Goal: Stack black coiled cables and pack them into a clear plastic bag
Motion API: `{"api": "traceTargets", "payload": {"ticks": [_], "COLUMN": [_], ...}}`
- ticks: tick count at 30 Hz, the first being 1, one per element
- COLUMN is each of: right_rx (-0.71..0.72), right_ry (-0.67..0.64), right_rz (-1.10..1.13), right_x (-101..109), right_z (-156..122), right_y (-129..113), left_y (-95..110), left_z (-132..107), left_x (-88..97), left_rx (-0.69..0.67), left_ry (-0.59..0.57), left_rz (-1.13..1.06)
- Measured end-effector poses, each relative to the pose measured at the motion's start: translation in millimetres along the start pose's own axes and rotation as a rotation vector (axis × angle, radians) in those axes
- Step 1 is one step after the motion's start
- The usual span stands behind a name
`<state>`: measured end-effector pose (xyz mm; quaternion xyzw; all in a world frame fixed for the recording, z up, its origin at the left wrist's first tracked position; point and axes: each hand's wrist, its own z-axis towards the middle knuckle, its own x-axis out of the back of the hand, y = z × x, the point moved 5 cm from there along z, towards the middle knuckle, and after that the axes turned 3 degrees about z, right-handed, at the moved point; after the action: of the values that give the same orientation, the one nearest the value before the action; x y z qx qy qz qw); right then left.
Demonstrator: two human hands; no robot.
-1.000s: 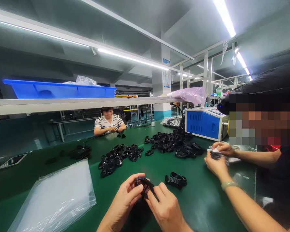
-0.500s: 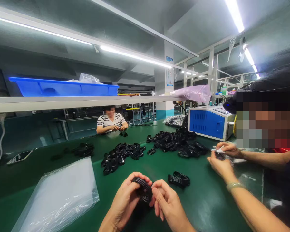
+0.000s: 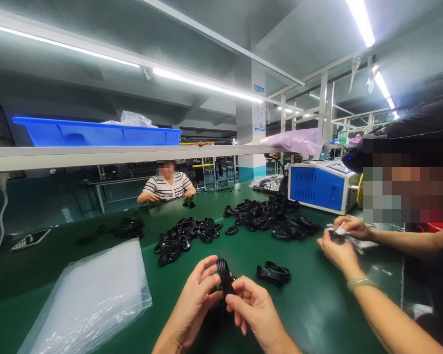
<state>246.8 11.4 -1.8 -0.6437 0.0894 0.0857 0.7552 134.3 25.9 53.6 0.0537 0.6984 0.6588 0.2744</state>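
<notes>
A coiled black cable (image 3: pixel 224 275) is held up between my two hands, low in the middle of the head view. My left hand (image 3: pixel 196 297) has its fingers curved around the coil's left side. On the other side, my right hand (image 3: pixel 256 305) pinches the coil between thumb and fingers. Part of the coil is hidden behind the fingers. A bundle of coiled black cables (image 3: pixel 273 273) lies on the green table just right of my hands. Beyond them rests a pile of coiled cables (image 3: pixel 186 236), with a larger cable pile (image 3: pixel 260 216) farther back.
Clear plastic bags (image 3: pixel 96 290) lie at left on the green tabletop (image 3: pixel 317 295), a phone (image 3: pixel 31 239) beyond them. A blue-and-white machine (image 3: pixel 315 188) stands at back right. A co-worker's hands (image 3: pixel 341 246) work at right; another person (image 3: pixel 166 184) sits opposite. A shelf (image 3: pixel 206 152) crosses above.
The coil has turned more upright in my hands, and my left fingers have opened somewhat around it. The person opposite has moved one hand to the left.
</notes>
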Motion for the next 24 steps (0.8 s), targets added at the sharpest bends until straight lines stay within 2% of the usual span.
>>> {"api": "traceTargets", "payload": {"ticks": [5,11,14,17,24], "right_rx": [-0.015,-0.056,-0.072,-0.079,-0.101], "right_ry": [-0.014,-0.089,-0.092,-0.041,-0.01], "right_rz": [-0.018,-0.021,-0.029,-0.018,0.162], "right_x": [1,-2,-2,1,0], "right_z": [-1,0,-1,-2,0], "right_y": [3,6,5,5,13], "left_y": [-2,-7,-8,-9,-10], "left_z": [0,3,3,2,2], "left_x": [-1.2,2.7,2.0,0.7,-0.3], "left_rx": [-0.008,0.004,-0.015,-0.018,0.011], "left_ry": [-0.008,-0.035,-0.061,-0.07,-0.056], "left_rz": [0.098,0.273,0.252,0.197,0.172]}}
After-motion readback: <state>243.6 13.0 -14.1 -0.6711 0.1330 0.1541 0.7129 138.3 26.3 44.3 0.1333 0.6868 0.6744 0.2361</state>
